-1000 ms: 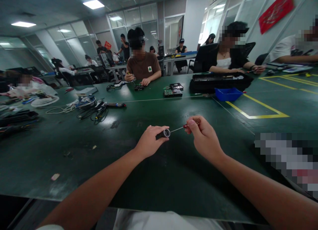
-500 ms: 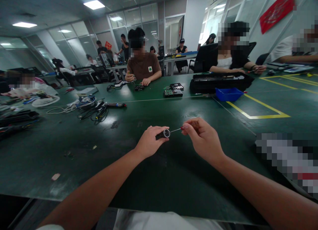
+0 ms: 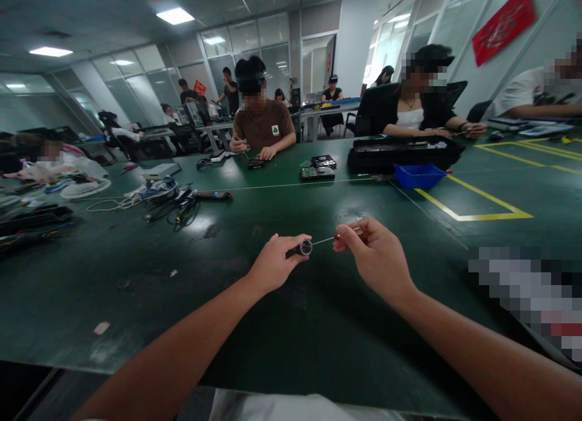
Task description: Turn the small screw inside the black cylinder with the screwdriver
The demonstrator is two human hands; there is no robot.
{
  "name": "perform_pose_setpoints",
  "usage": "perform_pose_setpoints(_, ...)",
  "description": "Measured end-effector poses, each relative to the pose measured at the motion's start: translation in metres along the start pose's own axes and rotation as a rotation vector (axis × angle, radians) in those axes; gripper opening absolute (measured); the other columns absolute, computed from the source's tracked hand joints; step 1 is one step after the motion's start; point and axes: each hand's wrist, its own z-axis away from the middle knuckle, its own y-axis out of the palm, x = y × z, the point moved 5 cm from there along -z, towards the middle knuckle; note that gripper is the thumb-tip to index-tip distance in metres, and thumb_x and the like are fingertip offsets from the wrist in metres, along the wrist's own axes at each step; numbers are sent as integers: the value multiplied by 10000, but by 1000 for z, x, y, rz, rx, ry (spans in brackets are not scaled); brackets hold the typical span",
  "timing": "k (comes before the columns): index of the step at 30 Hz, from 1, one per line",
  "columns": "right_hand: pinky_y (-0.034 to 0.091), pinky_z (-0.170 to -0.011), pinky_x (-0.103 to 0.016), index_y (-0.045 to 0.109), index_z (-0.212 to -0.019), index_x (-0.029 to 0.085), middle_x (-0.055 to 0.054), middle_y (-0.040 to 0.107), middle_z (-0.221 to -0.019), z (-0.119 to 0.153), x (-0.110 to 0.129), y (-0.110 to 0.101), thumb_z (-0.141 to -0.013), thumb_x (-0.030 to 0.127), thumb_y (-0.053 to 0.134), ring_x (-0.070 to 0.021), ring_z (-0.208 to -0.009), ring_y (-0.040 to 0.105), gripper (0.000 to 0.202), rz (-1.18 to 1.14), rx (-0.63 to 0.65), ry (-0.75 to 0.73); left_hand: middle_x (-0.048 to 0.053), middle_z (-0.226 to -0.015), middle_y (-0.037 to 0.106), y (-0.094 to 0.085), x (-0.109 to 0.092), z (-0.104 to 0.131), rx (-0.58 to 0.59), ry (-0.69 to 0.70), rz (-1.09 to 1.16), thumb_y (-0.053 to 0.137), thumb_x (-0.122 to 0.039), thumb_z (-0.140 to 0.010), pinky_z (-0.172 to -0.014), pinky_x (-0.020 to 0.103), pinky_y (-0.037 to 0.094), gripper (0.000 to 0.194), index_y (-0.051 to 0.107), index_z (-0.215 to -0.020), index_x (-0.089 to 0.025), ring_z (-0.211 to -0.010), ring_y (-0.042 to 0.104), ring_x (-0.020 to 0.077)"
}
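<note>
Head view: how'd our tube (image 3: pixel 297 249) lie?
Roughly sideways, pinched in our left hand (image 3: pixel 275 261), open end rightward. Our right hand (image 3: pixel 370 251) gripped the screwdriver (image 3: pixel 336 236), shaft pointing left at that end. Touching? We couldn't tell.

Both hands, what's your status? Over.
Left hand gripping black tube. Right hand holding screwdriver, shaft toward tube's ringed end. Blue bin beyond, not blocking.

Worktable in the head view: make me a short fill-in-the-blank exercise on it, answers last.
Of the dark cylinder and slim tool, the left hand holds the ____.
The small bin beyond the right hand is ____.
The broad tape on the table is ____.
Missing words: dark cylinder; blue; yellow.
</note>
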Motion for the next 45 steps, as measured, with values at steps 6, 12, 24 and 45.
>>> perform_pose_setpoints(6, 564, -689, -382, 638, -889, 180, -84, 754, -769, -1, -3, 3, -893, 534, 622, -223, -704, 724, 354, -20, 26, 18, 18, -1276, 678, 2, 2, 0, 33, -24, 13, 630, -291, -920, -1177, 607, 192, 406, 589, -1322, -320, -1214, 595, 249)
perform_pose_setpoints(12, 456, -551, -312, 601, -921, 218, -13, 657, -692, 5, 6, 6, -960, 421, 531, -178, -595, 627, 219, 183, 89, -186, 16, -1239, 693, 2, 1, 0, 13, -12, 15, 647, -294, -913, -1153, 579, 248, 390, 602, -1300, -312, -1176, 607, 246)
perform_pose_setpoints(24, 442, -575, -313, 615, -983, 233, -7, 665, -712, 4, 8, 11, -976, 378, 462, -192, -641, 636, 210, 239, 211, -208, 37, -1192, 703, -5, 8, -1, -23, -24, -44, 653, -275, -898, -1020, 455, 421, 388, 636, -1286, -288, -1055, 620, 255)
perform_pose_setpoints(45, 385, -523, -299, 635, -807, 217, 6, 614, -618, 6, 10, 13, -975, 424, 476, -158, -531, 561, 310, 293, 186, -191, 27, -1138, 711, -10, 3, 0, -22, -24, -14, 658, -273, -894, -995, 432, 440, 337, 647, -1231, -280, -1040, 620, 248)
